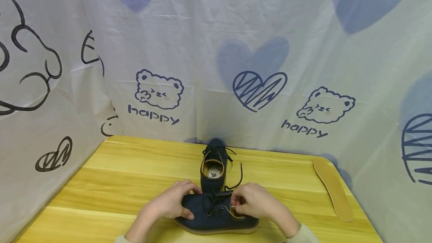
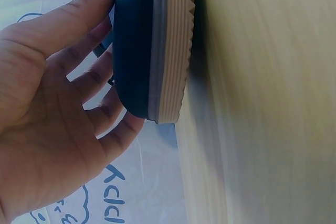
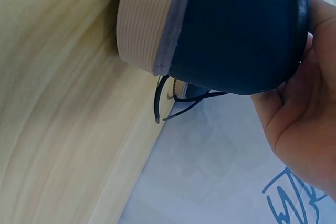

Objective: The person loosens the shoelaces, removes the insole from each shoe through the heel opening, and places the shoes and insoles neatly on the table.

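Note:
A dark navy lace-up shoe [image 1: 216, 216] lies sideways across the table front, its toe to the left and its pale ribbed sole [image 2: 176, 40] facing the table. My left hand [image 1: 175, 200] grips the toe, thumb on the near side and fingers on the far side. At the shoe's opening, my right hand [image 1: 254, 201] has curled fingers dipping inside, a small white thing [image 1: 233, 206] showing between the fingertips; I cannot tell what it is. In the right wrist view the heel [image 3: 236, 35] hides most of these fingers. A loose black lace [image 1: 240, 177] stretches behind the shoe.
A matching navy shoe [image 1: 213, 186] stands just behind, toe toward the wall, with untidy laces. A tan insole [image 1: 332, 188] lies along the right edge of the wooden table [image 1: 135, 168]. A printed white cloth [image 1: 209, 111] hangs behind and at both sides.

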The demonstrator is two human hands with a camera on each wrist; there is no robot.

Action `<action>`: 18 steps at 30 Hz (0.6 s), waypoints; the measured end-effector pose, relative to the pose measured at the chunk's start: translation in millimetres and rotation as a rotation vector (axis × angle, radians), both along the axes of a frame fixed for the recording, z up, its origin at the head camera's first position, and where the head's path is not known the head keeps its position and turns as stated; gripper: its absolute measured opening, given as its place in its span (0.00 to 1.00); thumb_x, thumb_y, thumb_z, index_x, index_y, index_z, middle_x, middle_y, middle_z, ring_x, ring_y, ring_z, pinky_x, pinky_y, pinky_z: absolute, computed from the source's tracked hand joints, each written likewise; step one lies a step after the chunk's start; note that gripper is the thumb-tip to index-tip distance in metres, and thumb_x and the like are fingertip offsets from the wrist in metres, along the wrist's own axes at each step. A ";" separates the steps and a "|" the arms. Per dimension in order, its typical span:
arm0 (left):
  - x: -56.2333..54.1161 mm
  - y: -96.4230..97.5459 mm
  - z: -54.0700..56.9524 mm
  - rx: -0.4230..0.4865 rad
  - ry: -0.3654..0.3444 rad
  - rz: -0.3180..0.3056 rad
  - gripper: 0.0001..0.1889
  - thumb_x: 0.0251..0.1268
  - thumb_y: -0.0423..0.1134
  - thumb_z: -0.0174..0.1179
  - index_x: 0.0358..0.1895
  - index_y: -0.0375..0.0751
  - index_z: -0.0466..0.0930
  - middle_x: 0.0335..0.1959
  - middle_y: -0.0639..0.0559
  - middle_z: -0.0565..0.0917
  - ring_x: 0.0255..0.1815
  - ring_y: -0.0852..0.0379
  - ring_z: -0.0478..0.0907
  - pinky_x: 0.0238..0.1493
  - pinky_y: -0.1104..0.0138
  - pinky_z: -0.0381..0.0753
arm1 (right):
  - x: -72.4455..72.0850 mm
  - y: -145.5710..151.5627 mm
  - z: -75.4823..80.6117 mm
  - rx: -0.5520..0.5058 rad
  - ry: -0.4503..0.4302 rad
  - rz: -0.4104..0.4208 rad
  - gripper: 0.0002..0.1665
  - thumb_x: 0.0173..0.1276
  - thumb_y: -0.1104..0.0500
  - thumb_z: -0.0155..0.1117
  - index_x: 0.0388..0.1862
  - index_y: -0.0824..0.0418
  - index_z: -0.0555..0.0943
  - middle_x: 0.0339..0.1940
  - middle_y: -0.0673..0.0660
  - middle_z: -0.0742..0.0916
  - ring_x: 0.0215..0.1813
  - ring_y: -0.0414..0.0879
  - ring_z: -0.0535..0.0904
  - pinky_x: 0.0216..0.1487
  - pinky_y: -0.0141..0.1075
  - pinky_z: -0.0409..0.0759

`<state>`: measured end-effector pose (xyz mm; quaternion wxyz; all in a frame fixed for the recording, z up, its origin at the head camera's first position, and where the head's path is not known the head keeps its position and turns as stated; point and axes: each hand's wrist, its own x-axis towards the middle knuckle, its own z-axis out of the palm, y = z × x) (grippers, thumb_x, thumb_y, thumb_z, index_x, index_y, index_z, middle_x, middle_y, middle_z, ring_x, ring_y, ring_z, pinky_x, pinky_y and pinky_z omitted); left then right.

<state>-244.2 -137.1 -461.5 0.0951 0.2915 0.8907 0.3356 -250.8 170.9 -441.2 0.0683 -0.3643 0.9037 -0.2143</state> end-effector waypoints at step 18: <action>-1.0 0.6 -2.6 -0.009 -0.023 0.011 0.31 0.47 0.36 0.83 0.57 0.51 0.82 0.54 0.55 0.78 0.50 0.51 0.71 0.53 0.51 0.75 | 4.7 -0.3 1.7 -0.015 0.011 -0.005 0.08 0.72 0.57 0.68 0.34 0.43 0.81 0.30 0.35 0.78 0.31 0.31 0.72 0.34 0.30 0.73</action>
